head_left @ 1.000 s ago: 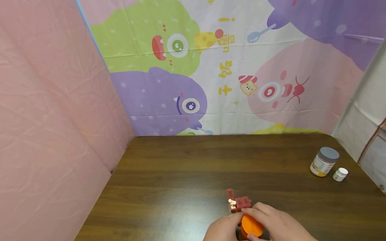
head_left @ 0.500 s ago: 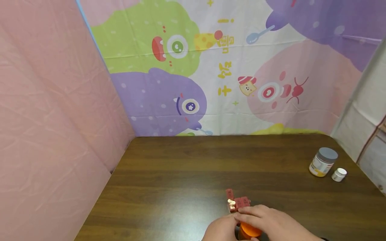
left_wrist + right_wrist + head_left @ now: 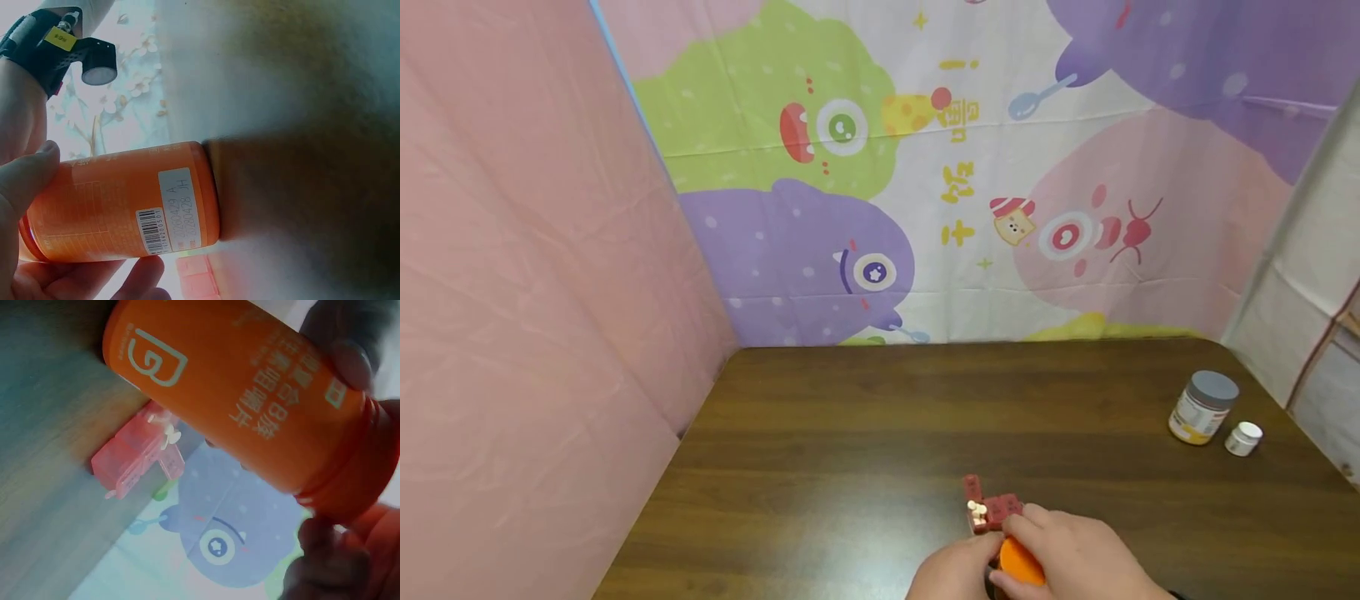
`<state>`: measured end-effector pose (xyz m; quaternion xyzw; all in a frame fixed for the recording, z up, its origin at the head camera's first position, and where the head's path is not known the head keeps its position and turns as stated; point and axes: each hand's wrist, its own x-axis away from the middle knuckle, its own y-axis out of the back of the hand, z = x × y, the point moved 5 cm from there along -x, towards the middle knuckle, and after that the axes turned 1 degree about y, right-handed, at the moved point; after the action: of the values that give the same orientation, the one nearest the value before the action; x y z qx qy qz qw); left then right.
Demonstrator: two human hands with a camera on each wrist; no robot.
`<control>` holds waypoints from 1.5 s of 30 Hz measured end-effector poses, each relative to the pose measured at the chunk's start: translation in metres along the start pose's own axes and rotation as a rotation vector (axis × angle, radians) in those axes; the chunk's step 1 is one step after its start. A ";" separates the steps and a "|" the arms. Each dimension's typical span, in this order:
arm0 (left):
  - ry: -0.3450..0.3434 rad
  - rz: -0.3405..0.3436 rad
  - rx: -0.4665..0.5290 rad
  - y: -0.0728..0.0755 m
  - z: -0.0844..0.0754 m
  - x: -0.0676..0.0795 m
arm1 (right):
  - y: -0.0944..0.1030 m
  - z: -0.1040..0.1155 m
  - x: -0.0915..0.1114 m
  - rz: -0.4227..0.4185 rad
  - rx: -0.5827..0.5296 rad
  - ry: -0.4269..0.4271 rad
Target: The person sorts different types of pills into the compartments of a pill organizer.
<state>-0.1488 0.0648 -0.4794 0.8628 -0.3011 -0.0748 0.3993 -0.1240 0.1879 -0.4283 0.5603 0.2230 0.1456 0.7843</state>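
Note:
An orange bottle [image 3: 106, 206] with printed lettering and a barcode label stands between the two hands. My left hand [image 3: 951, 571] grips its body from the left. My right hand [image 3: 1071, 546] holds the orange cap [image 3: 1021, 562] from the right, thumb at the near side and fingers at the far side. In the right wrist view the cap [image 3: 369, 465] sits on the bottle's neck end. Just beyond the hands lies a red pill organizer [image 3: 1003, 508]. One of its lids [image 3: 972, 486] is up, with pale tablets [image 3: 977, 511] heaped in that compartment.
At the right rear of the brown wooden table [image 3: 820, 433] stand a large jar [image 3: 1201, 410] with a grey lid and a small white bottle [image 3: 1243, 439]. A patterned cloth [image 3: 958, 308] hangs behind the table, and a pink cloth [image 3: 550, 333] hangs at the left.
My right hand's fingers reached left over the cap, then drew back to its right side, turning about it. The left hand keeps its hold on the bottle. The head view has tilted slightly.

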 end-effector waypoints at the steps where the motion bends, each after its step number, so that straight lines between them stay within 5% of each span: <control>1: -0.004 -0.007 0.001 0.000 0.000 0.000 | -0.001 0.000 -0.001 0.002 0.011 -0.020; 5: 0.003 0.014 0.015 0.000 0.002 -0.001 | 0.001 -0.002 -0.002 0.055 -0.002 0.016; 11: 0.059 0.059 0.005 -0.002 0.009 -0.004 | 0.011 0.001 0.005 0.126 -0.054 0.381; 14: 0.034 0.092 0.034 -0.004 0.012 -0.005 | 0.012 0.002 0.006 0.141 -0.071 0.444; 20: -0.041 0.158 0.107 -0.007 0.014 -0.005 | 0.003 -0.005 0.000 0.232 -0.180 0.192; 25: -0.097 0.127 0.117 -0.005 0.014 0.000 | -0.005 -0.011 0.001 0.188 -0.114 -0.020; 27: -0.117 0.124 0.107 -0.005 0.013 0.000 | -0.006 -0.011 0.002 0.154 -0.107 -0.019; 29: -0.122 0.113 0.064 -0.004 0.013 -0.001 | -0.004 -0.009 0.004 0.118 -0.110 0.091; 33: -0.082 0.098 -0.031 -0.001 0.014 -0.004 | 0.003 0.003 0.005 0.009 -0.076 0.502; 36: -0.096 0.078 -0.064 0.001 0.013 -0.005 | 0.006 0.007 0.004 -0.006 -0.055 0.633; 38: -0.148 0.070 -0.061 0.002 0.012 -0.005 | 0.006 0.005 0.001 0.050 -0.078 0.567; 41: -0.134 0.114 0.019 0.002 0.013 -0.007 | 0.006 0.000 -0.004 0.123 -0.104 0.364; 45: -0.107 0.128 0.061 0.003 0.013 -0.010 | 0.004 -0.003 -0.009 0.119 -0.098 0.110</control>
<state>-0.1626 0.0608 -0.4866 0.8483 -0.3785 -0.0862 0.3601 -0.1335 0.1870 -0.4237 0.5247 0.2249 0.2333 0.7872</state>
